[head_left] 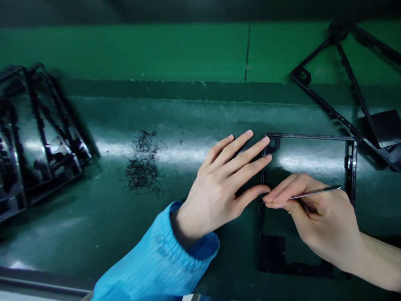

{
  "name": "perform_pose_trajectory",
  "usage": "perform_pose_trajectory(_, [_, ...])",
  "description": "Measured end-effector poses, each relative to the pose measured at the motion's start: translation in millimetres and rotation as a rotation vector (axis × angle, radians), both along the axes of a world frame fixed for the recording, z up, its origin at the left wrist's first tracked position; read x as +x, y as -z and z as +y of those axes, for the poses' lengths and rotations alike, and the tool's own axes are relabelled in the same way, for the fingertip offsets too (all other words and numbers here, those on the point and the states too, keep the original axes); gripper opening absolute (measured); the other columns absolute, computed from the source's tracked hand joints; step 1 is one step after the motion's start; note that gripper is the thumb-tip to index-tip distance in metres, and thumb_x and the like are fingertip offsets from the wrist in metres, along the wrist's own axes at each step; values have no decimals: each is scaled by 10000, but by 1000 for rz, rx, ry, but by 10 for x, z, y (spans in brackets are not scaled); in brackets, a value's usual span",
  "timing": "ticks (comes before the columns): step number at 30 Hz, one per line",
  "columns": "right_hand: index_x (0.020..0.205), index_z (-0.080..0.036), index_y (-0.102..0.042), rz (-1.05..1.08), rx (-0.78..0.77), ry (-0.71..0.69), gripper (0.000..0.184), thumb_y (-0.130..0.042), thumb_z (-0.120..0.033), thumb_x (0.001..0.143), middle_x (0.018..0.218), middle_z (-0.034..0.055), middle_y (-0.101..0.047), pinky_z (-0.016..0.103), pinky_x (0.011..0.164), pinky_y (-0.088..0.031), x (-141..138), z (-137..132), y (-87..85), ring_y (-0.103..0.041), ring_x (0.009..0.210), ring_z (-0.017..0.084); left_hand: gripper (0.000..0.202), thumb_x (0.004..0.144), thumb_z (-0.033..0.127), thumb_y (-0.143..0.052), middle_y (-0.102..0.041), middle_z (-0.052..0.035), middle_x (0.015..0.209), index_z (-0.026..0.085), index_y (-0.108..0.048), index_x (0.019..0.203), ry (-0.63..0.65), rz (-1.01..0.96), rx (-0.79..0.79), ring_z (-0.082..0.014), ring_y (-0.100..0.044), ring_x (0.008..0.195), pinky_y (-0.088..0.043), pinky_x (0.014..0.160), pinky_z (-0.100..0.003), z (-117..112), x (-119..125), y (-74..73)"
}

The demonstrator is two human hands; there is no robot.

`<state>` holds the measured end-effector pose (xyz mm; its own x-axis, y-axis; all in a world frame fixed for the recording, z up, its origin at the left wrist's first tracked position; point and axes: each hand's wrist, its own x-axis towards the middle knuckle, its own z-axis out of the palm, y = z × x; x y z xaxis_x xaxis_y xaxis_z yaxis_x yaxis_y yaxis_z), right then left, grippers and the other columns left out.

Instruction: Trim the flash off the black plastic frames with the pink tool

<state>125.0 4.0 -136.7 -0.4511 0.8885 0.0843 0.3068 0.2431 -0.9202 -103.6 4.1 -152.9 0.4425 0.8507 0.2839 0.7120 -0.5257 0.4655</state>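
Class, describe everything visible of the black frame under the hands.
The black frame is thin, rectangular, plastic-looking and slightly glossy, open in the middle, with a broad panel at its lower left corner. It lies on the green table. The left hand touches its left side, where the right hand holds a slim tool.

A black frame [313,136] of smooth, plastic look and a slim tool [319,192] of polished metal gleam on my remote feed, alongside a glossy, light-streaked green tabletop [94,234], rough, wiry black scraps [142,173] and a crinkled blue cloth sleeve [159,255] with a faint sheen.
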Motion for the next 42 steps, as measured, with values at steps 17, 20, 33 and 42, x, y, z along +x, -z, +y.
perform_pose_trajectory(17, [908, -198, -772, 22, -4, -24, 316, -632, 64, 1015, 928, -10, -805, 119, 845, -678, 2, 7, 4, -828, 910, 81, 422, 1088, 401, -717, -649, -139, 1620, 172, -677, 1441, 12, -15, 18, -344, -517, 1606, -405, 1322, -532, 9, 6, 11])
perform_pose_trajectory(20, [908, -195, -751, 23, -20, -23, 300, -621, 49, 1025, 918, -9, -800, 134, 852, -686, 4, 7, 8, -825, 901, 86, 427, 1090, 406, -716, -643, -133, 1627, 174, -674, 1445, 10, -11, 22, -345, -513, 1609, -403, 1323, -535, 8, 4, 11])
perform_pose_trajectory(33, [898, -203, -759, 15, -17, -15, 322, -613, 58, 1018, 920, -12, -798, 130, 828, -684, -2, 6, 2, -823, 900, 84, 420, 1093, 405, -712, -641, -133, 1627, 182, -667, 1447, 12, -5, 25, -344, -517, 1606, -420, 1313, -552, 6, 2, 4])
perform_pose_trajectory(42, [914, -207, -774, 20, -33, -17, 314, -624, 46, 1023, 936, -13, -797, 139, 856, -684, 7, 3, 6, -828, 928, 91, 420, 1093, 398, -713, -642, -135, 1628, 174, -671, 1446, 17, -2, 21, -346, -514, 1608, -418, 1315, -547, 13, 4, 0])
